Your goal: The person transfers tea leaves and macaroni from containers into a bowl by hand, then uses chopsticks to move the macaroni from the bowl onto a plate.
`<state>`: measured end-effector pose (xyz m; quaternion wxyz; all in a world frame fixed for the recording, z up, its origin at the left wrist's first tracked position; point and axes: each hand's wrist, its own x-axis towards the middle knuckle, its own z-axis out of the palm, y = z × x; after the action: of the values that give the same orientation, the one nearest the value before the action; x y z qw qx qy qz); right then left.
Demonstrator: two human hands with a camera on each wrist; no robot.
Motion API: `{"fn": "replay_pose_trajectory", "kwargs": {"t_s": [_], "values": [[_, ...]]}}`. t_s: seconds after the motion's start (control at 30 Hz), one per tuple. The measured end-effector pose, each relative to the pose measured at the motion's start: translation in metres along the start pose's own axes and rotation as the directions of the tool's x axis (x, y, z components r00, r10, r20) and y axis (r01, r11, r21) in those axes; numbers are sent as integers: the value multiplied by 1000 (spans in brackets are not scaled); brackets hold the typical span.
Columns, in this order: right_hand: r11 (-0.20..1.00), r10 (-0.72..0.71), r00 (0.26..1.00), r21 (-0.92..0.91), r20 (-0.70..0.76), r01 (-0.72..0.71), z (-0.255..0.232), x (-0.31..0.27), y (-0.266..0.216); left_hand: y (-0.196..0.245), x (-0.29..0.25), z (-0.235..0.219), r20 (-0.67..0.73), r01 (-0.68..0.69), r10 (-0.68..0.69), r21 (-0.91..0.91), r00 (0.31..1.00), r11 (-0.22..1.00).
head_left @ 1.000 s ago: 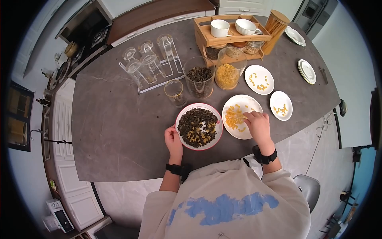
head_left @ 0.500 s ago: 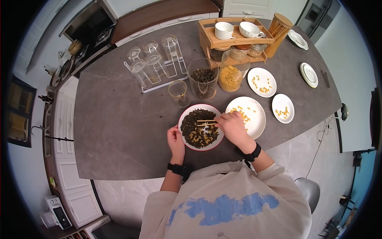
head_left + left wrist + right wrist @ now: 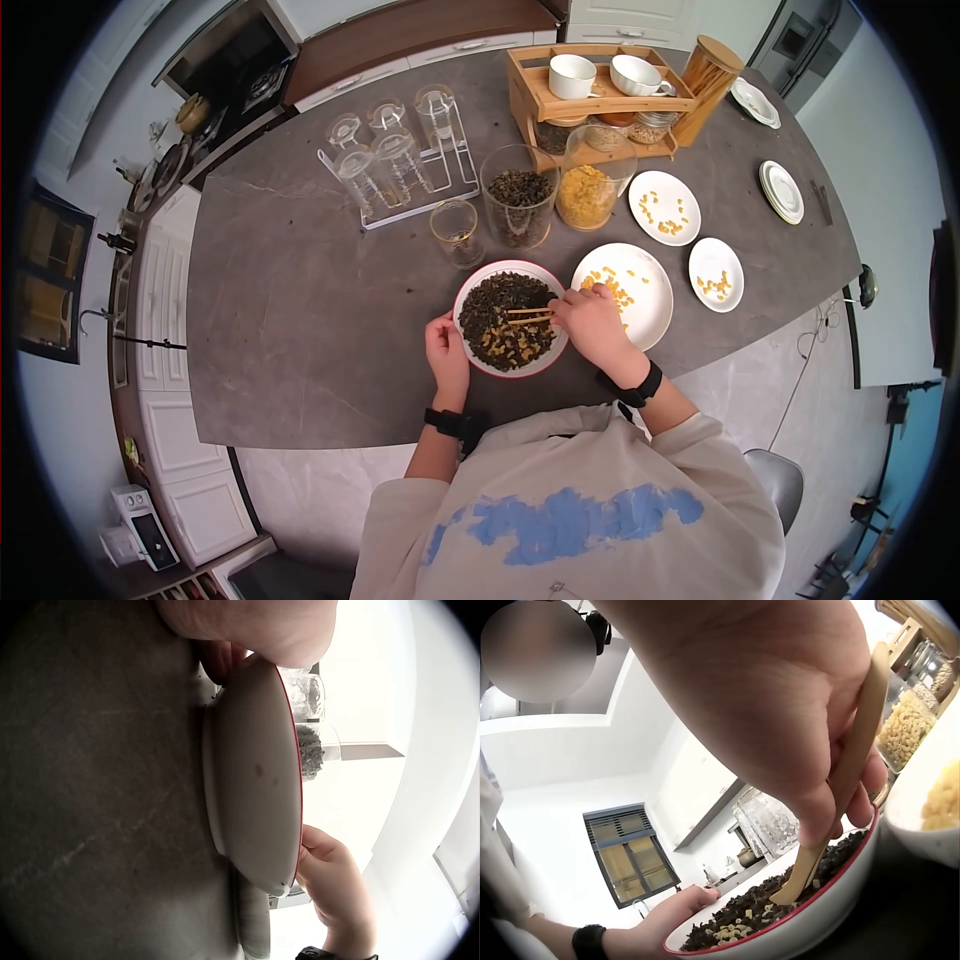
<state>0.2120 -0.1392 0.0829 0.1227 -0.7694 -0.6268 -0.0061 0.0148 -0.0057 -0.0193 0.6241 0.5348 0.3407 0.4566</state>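
My left hand (image 3: 447,355) grips the left side of a white bowl (image 3: 255,772) with a red rim; some of its fingers are hidden behind the wall. Dark dried leaves (image 3: 490,305) fill the bowl, and small yellow pasta pieces (image 3: 515,348) lie among them towards the near side. Between thumb and fingers, my right hand (image 3: 592,325) pinches wooden tongs (image 3: 859,742) over the bowl's right edge. Their tips are down at the leaves. Just right of the bowl, partly behind the right hand, is a white plate (image 3: 650,300) of yellow pasta pieces (image 3: 612,285).
Two smaller plates with pasta, one farther back (image 3: 660,230) and one at right (image 3: 735,262), flank the big plate. Behind the bowl stand a glass (image 3: 457,235), a jar of dark leaves (image 3: 520,200) and a pasta jar (image 3: 587,195). A glass rack (image 3: 420,210) and wooden shelf (image 3: 600,105) are farther back.
My right hand has moved left with the tongs, from the pasta plate to above the bowl. The tong tips draw closer together in the latest frame. My left hand stays at the bowl.
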Motion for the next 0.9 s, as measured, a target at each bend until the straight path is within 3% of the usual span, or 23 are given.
{"fn": "replay_pose_trajectory", "kwargs": {"t_s": [0.2, 0.5, 0.6, 0.9], "values": [[1000, 9, 998, 25, -57, -8, -2, 5, -1, 2, 0, 1, 1, -2, 2, -5, 1000, 1000], [1000, 12, 1000, 14, -16, -12, 7, 13, -6, -2, 0, -2, 12, -1, 1, -15, 1000, 1000], [1000, 3, 994, 9, -106, -2, 8, 9, -2, -1, 0, -1, 6, 2, -2, -15, 1000, 1000], [999, -24, 987, 19, -159, 27, 7, 14, -7, 2, 0, 2, -5, 8, -8, -17, 1000, 1000]]}}
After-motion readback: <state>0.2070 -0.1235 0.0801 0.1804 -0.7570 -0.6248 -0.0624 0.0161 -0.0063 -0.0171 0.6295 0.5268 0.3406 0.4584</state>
